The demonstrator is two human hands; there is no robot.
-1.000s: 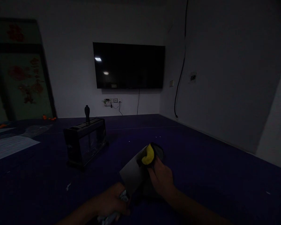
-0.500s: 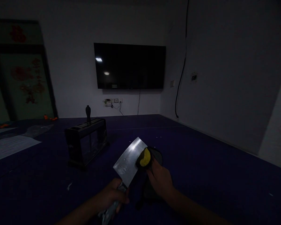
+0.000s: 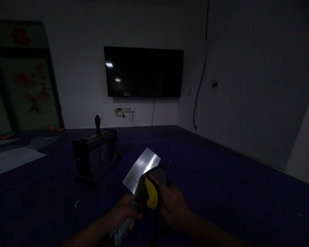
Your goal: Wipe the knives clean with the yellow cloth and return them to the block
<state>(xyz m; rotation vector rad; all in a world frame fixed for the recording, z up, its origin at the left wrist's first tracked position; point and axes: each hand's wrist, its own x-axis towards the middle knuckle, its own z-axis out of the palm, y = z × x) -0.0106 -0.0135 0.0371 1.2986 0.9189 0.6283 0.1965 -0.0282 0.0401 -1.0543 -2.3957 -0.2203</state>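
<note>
My left hand (image 3: 122, 214) is closed round the handle of a wide steel cleaver (image 3: 140, 166), whose blade points up and away from me over the dark blue table (image 3: 221, 178). My right hand (image 3: 172, 204) presses a dark cloth with a yellow patch (image 3: 151, 195) against the lower part of the blade, near the handle. Its fingers are bent round the cloth. The room is dim and the handle is hard to make out.
A dark knife block (image 3: 95, 154) with one black handle (image 3: 97, 122) sticking up stands to the left on the table. White papers (image 3: 12, 157) lie at the far left. A black TV (image 3: 143, 72) hangs on the far wall. A wall runs along the table's right side.
My right hand has slid the cloth down the blade from its far end toward the handle. The blade has turned and now catches more light.
</note>
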